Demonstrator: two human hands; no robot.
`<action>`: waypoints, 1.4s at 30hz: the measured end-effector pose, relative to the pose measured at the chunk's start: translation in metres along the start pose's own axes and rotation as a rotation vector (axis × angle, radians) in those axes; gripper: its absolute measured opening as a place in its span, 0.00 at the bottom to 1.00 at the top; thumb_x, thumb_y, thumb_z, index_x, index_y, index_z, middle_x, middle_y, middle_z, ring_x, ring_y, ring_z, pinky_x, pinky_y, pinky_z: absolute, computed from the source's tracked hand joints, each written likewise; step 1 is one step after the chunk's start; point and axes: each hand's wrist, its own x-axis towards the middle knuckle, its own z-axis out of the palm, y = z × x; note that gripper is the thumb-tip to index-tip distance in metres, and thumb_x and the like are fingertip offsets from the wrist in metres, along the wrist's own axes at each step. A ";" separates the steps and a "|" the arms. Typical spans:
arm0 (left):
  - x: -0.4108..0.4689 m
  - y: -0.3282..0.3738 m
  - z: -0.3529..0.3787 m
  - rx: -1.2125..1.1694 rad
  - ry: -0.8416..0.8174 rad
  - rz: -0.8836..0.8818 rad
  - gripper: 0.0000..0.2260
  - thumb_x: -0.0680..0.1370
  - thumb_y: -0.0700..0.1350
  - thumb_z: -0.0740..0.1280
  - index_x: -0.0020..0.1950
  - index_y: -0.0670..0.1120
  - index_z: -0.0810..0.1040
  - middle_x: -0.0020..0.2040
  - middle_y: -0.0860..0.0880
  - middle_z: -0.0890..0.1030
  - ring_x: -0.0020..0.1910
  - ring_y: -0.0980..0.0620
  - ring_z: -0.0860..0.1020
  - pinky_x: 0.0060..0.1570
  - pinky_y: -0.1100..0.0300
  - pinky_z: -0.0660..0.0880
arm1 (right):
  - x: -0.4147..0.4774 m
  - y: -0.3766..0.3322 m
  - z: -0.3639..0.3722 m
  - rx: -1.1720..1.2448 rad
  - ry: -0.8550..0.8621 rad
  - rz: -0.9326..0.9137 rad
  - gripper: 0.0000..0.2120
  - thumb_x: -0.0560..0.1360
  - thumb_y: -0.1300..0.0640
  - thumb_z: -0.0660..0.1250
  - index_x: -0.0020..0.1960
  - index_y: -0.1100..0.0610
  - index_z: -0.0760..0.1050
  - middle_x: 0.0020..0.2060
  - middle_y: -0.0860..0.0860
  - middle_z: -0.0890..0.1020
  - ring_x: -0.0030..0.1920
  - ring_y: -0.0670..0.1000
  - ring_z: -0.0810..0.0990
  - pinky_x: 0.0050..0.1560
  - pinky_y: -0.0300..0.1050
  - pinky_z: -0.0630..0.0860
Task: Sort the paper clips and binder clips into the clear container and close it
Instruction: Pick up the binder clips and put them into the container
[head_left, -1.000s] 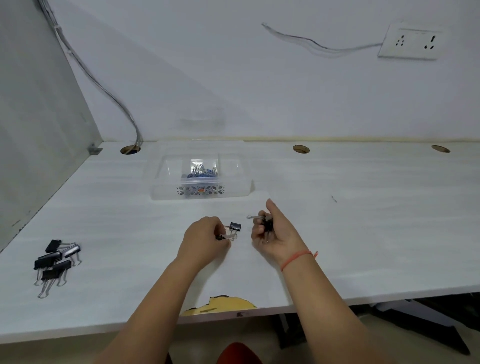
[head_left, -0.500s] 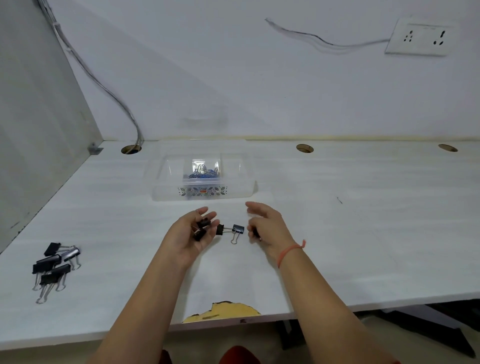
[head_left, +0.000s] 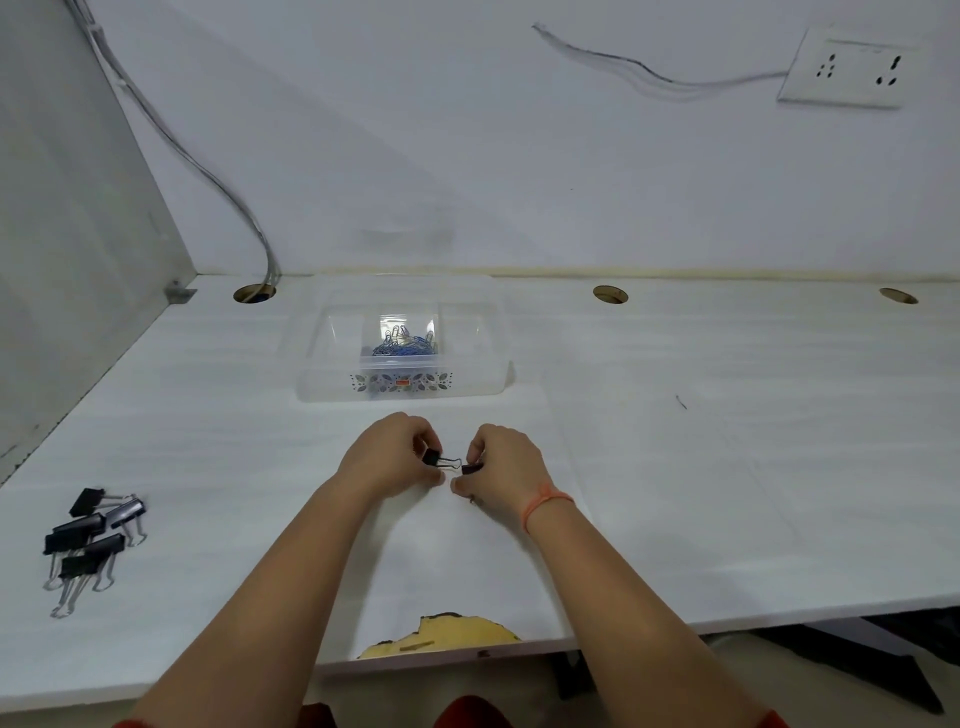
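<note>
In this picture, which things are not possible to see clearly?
Head view only:
- Left hand and right hand: curled fingers hide how many small binder clips they hold.
- Clear container: paper clips too small to count; lid not discernible.
- Binder clip pile: overlapping, exact number uncertain.

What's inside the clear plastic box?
A small heap of paper clips, mostly blue, sits in the middle part of the clear box. The side parts look empty. The patterned label hides the bottom front, so I can't see there.
</note>
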 end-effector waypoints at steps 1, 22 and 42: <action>0.001 0.000 0.000 0.005 -0.003 0.013 0.11 0.64 0.44 0.76 0.44 0.50 0.79 0.47 0.50 0.79 0.43 0.52 0.75 0.45 0.59 0.73 | -0.001 0.000 0.000 -0.003 -0.004 -0.008 0.13 0.66 0.57 0.73 0.45 0.54 0.71 0.49 0.55 0.82 0.52 0.55 0.79 0.45 0.43 0.71; -0.036 0.012 -0.003 -1.097 0.061 -0.513 0.09 0.75 0.37 0.55 0.47 0.45 0.75 0.34 0.46 0.74 0.27 0.51 0.70 0.22 0.67 0.61 | -0.009 -0.008 -0.003 0.196 0.010 0.185 0.12 0.71 0.55 0.59 0.30 0.57 0.65 0.27 0.52 0.73 0.27 0.51 0.70 0.27 0.39 0.61; 0.115 0.095 -0.074 -1.211 0.079 -0.434 0.09 0.80 0.39 0.54 0.41 0.42 0.68 0.34 0.44 0.72 0.30 0.50 0.69 0.27 0.60 0.72 | 0.130 -0.075 -0.101 1.621 0.214 0.372 0.14 0.78 0.68 0.49 0.45 0.65 0.73 0.33 0.54 0.68 0.31 0.50 0.66 0.35 0.40 0.69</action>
